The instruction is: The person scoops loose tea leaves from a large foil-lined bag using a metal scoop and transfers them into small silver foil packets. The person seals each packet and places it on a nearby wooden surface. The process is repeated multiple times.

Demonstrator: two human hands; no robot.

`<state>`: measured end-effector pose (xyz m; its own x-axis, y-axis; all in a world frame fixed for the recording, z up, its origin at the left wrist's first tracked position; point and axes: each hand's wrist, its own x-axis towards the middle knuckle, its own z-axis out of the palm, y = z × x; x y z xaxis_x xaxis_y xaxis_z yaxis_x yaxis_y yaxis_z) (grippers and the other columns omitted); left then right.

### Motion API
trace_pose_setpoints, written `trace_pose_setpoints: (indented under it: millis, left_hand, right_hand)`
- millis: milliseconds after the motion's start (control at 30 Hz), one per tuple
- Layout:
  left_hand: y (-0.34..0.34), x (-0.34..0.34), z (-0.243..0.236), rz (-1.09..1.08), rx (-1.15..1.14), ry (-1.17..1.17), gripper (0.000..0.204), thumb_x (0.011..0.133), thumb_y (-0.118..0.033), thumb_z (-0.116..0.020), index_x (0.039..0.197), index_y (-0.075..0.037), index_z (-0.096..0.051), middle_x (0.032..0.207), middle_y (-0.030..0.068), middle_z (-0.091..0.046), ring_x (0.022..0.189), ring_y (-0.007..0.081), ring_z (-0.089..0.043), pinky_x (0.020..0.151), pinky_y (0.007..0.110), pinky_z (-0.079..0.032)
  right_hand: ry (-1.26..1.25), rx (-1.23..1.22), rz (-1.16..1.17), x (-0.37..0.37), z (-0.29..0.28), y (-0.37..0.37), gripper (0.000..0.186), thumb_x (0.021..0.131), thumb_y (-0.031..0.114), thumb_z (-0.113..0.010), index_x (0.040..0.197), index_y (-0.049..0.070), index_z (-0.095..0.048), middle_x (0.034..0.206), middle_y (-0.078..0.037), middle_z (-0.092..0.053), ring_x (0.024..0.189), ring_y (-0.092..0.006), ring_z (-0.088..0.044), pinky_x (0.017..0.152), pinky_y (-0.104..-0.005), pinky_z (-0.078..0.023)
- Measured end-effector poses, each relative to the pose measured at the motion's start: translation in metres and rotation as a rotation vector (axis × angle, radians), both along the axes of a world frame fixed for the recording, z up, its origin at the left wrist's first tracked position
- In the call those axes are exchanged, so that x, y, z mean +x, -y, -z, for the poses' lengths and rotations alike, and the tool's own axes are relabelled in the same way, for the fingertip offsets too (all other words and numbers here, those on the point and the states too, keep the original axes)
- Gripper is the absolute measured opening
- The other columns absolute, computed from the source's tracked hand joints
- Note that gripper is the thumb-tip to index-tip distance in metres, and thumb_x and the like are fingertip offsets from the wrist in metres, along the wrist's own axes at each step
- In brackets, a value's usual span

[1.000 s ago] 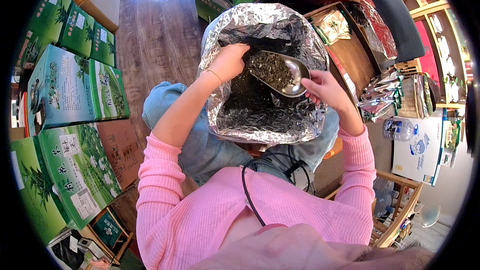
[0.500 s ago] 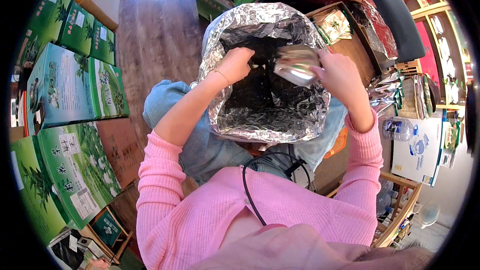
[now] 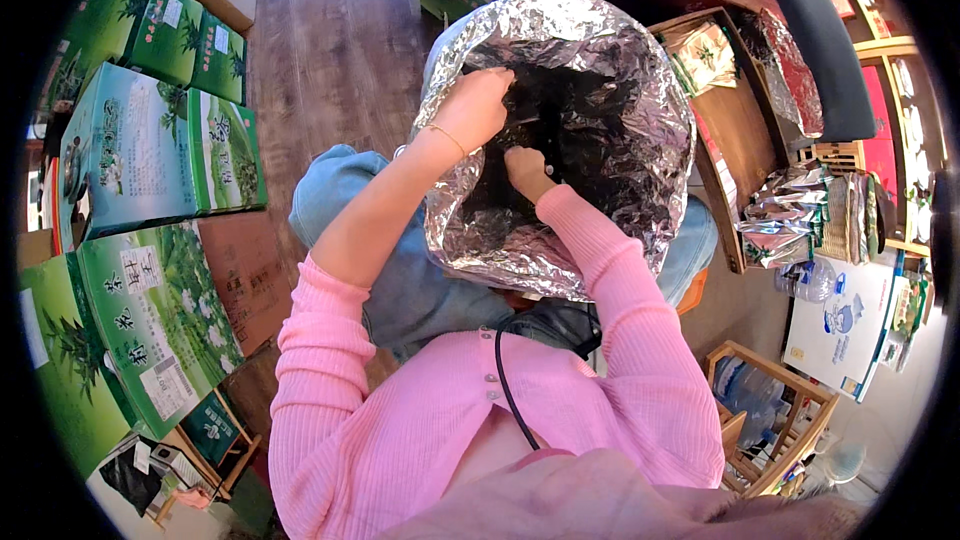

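A large foil-lined bag (image 3: 668, 140) stands wide-mouthed between my knees, its silver lining crumpled and its inside dark. My left hand (image 3: 475, 110) is just inside the left part of the mouth, with fingers curled together; whatever they hold, if anything, is too small to make out. Deeper in, near the middle, my right hand (image 3: 528, 170) is closed, its forearm crossing the near rim. The dark interior hides whatever it may grip. The bag's contents are too dark to tell.
Green and blue cartons (image 3: 140, 155) are stacked along the left. To the right lies a shallow open box (image 3: 748, 120) with packets. Farther right are silver pouches (image 3: 785, 215), a clear plastic bottle (image 3: 812, 282) and a wooden rack (image 3: 770, 420). A dark chair back (image 3: 820, 50) stands at the far right.
My right hand has gone from the bag's right rim down into its middle. The shiny metal container it held is out of sight. My left hand has stayed at the left side.
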<state>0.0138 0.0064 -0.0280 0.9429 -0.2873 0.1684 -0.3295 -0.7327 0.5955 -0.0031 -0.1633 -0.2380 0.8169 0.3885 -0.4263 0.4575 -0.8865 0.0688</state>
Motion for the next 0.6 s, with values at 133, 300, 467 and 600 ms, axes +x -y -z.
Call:
trace_pose_setpoints:
  millis: [133,300,467,600]
  left_hand:
    - [0.003,0.002,-0.006,0.025,0.022,-0.061,0.043,0.075,0.001,-0.053,0.117,0.003,-0.059,0.119,0.0215,-0.060,0.107,0.0364,-0.059,0.094,0.041,-0.048]
    - [0.004,0.002,-0.005,0.027,-0.016,0.001,0.043,0.075,0.001,-0.053,0.117,0.004,-0.059,0.120,0.0218,-0.060,0.108,0.0360,-0.059,0.095,0.040,-0.047]
    - [0.004,-0.001,-0.009,0.022,-0.025,-0.026,0.044,0.074,0.002,-0.052,0.117,0.005,-0.059,0.121,0.0224,-0.059,0.110,0.0362,-0.058,0.097,0.040,-0.046]
    - [0.001,0.002,0.000,0.014,-0.016,0.000,0.044,0.074,0.002,-0.052,0.117,0.005,-0.059,0.121,0.0227,-0.059,0.110,0.0365,-0.058,0.098,0.040,-0.046]
  right_hand:
    - [0.067,0.081,0.023,-0.018,0.036,0.000,0.019,0.082,0.010,-0.059,0.094,0.000,-0.069,0.091,-0.018,-0.070,0.087,-0.0243,-0.070,0.066,-0.0349,-0.057]
    - [-0.251,0.247,0.192,-0.017,0.011,0.012,0.030,0.081,0.023,-0.067,0.098,-0.002,-0.067,0.098,-0.022,-0.068,0.093,-0.0338,-0.067,0.078,-0.0413,-0.055]
    - [-0.306,0.304,0.515,-0.027,0.025,0.017,0.042,0.084,0.034,-0.068,0.106,-0.001,-0.066,0.104,-0.023,-0.067,0.099,-0.0360,-0.064,0.084,-0.0427,-0.052]
    - [-0.379,0.526,0.583,-0.017,0.037,0.035,0.047,0.086,0.034,-0.065,0.123,0.004,-0.061,0.114,-0.020,-0.065,0.108,-0.0336,-0.062,0.091,-0.0411,-0.049]
